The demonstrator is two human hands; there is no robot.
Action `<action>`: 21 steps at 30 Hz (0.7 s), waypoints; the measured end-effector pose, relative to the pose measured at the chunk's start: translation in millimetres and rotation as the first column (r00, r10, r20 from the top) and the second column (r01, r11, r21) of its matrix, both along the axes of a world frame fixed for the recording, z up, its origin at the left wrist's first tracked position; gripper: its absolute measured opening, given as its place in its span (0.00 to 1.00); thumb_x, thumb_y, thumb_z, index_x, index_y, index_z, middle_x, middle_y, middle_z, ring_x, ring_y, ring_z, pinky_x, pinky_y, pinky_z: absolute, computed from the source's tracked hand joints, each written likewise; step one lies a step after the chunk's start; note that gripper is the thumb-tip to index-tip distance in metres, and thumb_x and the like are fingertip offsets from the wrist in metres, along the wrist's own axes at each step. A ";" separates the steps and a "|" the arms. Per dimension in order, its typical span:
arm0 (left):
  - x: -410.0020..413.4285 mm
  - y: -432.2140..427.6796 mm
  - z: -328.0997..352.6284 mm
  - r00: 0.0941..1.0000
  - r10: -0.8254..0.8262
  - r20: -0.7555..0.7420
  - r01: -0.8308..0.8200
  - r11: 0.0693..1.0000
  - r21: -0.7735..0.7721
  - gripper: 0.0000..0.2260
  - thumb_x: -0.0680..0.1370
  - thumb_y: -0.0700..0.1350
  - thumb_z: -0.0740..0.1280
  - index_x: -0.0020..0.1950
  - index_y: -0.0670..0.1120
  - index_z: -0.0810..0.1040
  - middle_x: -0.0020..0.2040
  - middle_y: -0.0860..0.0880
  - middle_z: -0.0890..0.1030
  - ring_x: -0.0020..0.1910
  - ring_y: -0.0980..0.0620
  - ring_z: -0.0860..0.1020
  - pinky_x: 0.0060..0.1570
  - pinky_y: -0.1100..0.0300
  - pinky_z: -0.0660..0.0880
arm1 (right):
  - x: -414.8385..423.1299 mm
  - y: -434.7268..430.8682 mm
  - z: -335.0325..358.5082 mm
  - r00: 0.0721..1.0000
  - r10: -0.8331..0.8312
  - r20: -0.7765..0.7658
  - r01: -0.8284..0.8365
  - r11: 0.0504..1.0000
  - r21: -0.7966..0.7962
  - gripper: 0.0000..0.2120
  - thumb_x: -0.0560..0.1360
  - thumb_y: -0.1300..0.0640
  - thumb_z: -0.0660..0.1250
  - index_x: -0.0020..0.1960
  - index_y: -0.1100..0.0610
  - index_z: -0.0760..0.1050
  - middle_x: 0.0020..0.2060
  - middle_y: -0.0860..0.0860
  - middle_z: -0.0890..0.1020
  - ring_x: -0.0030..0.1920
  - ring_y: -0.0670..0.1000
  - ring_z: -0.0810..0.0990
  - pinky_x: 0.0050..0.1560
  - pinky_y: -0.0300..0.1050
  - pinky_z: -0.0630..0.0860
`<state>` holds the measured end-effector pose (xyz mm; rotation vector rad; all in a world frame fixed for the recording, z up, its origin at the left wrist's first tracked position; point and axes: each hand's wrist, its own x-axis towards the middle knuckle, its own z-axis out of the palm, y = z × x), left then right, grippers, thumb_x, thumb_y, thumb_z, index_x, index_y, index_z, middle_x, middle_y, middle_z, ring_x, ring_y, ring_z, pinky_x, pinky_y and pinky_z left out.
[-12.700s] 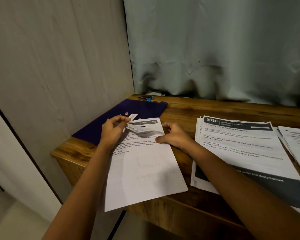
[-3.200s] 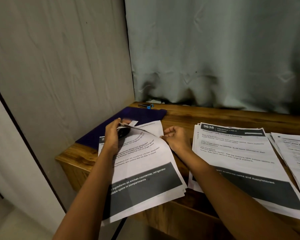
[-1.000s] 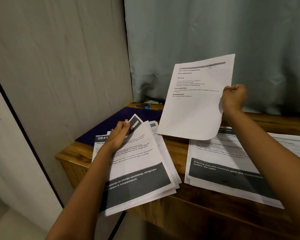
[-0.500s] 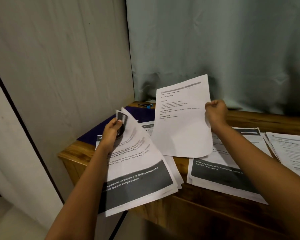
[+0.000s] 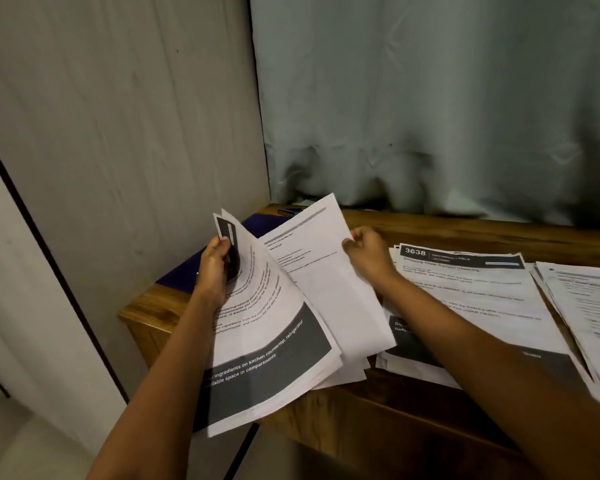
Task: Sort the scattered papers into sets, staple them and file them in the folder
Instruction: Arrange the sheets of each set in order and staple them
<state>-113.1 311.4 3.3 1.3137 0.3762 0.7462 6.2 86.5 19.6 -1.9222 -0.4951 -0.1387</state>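
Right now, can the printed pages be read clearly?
Head view: dim light; bold "3638" on the white printed stack reads, small lines blur; the banner on the white page set in the left hand reads; the plain white sheet in the right hand is soft.

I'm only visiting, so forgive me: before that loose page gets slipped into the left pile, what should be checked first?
1. Left hand holds the top pages lifted: ok.
2. Right hand grips the loose sheet by its edge: ok.
3. Sheet belongs to this set: cannot tell, print too small.
4. Pile squared up: not ok; pages fan out and overhang the table.
5. Something to staple with: cannot tell; the small dark object at the table's back is half hidden.
6. Folder nearby: ok.
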 end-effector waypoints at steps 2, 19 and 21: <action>1.8 0.0 3.3 1.000 0.007 -0.023 -0.007 1.000 0.027 0.08 0.83 0.46 0.58 0.53 0.48 0.76 0.49 0.47 0.81 0.48 0.49 0.80 0.47 0.54 0.78 | -9.9 11.5 -4.3 0.998 0.063 -0.018 -0.063 0.998 -0.021 0.02 0.79 0.58 0.62 0.50 0.54 0.70 0.44 0.51 0.77 0.45 0.52 0.76 0.43 0.44 0.72; 45.6 -13.8 -7.9 0.874 0.254 -0.414 0.155 0.660 0.735 0.11 0.83 0.48 0.56 0.55 0.42 0.73 0.56 0.41 0.79 0.54 0.43 0.76 0.59 0.49 0.70 | -34.9 17.4 -33.3 0.990 0.140 -0.009 -0.137 0.953 -0.269 0.16 0.79 0.62 0.62 0.66 0.59 0.74 0.63 0.55 0.77 0.63 0.56 0.75 0.62 0.47 0.72; 49.3 -14.3 -6.9 0.846 0.262 -0.464 0.218 0.625 0.750 0.14 0.83 0.49 0.55 0.60 0.41 0.71 0.61 0.41 0.77 0.60 0.40 0.75 0.68 0.42 0.63 | -34.8 15.7 -32.7 0.986 0.160 -0.040 -0.165 0.961 -0.221 0.16 0.79 0.61 0.63 0.66 0.58 0.74 0.62 0.53 0.78 0.62 0.55 0.76 0.57 0.43 0.73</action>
